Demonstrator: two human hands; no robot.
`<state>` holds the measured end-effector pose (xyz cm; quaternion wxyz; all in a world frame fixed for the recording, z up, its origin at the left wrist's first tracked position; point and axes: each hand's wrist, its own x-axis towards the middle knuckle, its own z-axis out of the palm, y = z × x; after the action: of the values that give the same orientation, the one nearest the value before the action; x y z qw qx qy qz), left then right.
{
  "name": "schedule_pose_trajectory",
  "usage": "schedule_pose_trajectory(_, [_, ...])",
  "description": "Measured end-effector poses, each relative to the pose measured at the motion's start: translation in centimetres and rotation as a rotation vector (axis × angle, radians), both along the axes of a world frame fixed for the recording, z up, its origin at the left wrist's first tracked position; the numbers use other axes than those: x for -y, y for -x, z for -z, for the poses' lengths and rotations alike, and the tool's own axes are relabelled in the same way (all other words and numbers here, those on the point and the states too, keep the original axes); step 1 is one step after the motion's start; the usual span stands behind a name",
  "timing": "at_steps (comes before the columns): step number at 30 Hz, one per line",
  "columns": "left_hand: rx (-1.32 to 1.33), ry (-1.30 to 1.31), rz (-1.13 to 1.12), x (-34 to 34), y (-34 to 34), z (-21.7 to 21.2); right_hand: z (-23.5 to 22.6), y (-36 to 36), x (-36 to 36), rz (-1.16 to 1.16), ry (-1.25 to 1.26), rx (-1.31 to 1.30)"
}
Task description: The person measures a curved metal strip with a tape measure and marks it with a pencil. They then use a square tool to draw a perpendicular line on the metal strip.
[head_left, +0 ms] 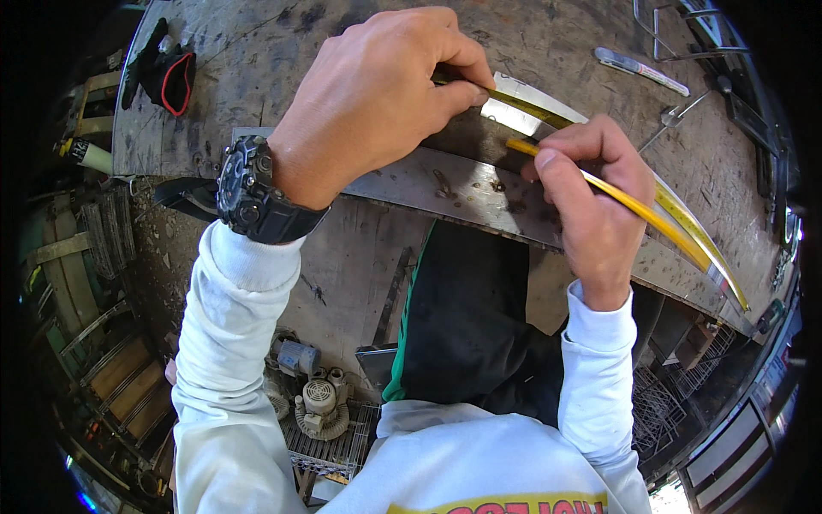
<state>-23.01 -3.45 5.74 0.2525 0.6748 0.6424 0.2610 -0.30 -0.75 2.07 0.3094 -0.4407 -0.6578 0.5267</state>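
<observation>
My left hand (385, 86), with a black watch (248, 188) on its wrist, pinches a yellow measuring tape blade (535, 111) between thumb and fingers. The blade lies along a shiny metal strip (518, 90) and runs behind my right hand toward the lower right. My right hand (599, 197) is closed, pen-like, around a slim yellow length (646, 214). Its short end sticks out left of my fingers; whether it is a pencil or another run of tape I cannot tell. A flat metal bar (445, 184) lies along the table's near edge, below both hands.
On the worn table (257, 51) lie a black glove with red trim (177, 81) at the left and a white-grey marker or cutter (642, 71) at the right. Metal rods (676, 111) lie beyond. A motor-like machine (321, 407) stands below, near metal racks (659, 407).
</observation>
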Motion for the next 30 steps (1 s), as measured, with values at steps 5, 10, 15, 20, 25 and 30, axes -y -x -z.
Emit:
schedule_pose_trajectory(5, [-0.016,-0.047,0.003,0.0,-0.2,0.0,0.3,0.4,0.6,0.115,0.011,-0.198])
schedule_pose_trajectory(10, [0.015,-0.026,0.007,-0.1,-0.1,-0.1,0.7,0.7,0.6,0.128,-0.047,-0.127])
schedule_pose_trajectory(15, [-0.036,-0.052,0.002,0.1,-0.4,-0.2,0.7,0.7,0.5,0.108,-0.045,-0.117])
schedule_pose_trajectory(20, [-0.017,-0.003,-0.014,0.1,-0.2,0.1,0.8,1.0,0.7,0.122,-0.060,-0.098])
schedule_pose_trajectory(25, [-0.087,-0.122,-0.010,0.1,1.0,2.5,0.5,-0.3,-0.1,0.045,0.057,-0.194])
schedule_pose_trajectory(30, [-0.077,-0.058,0.024,-0.1,-0.1,1.4,-1.1,-4.0,1.6,0.129,0.197,-0.397])
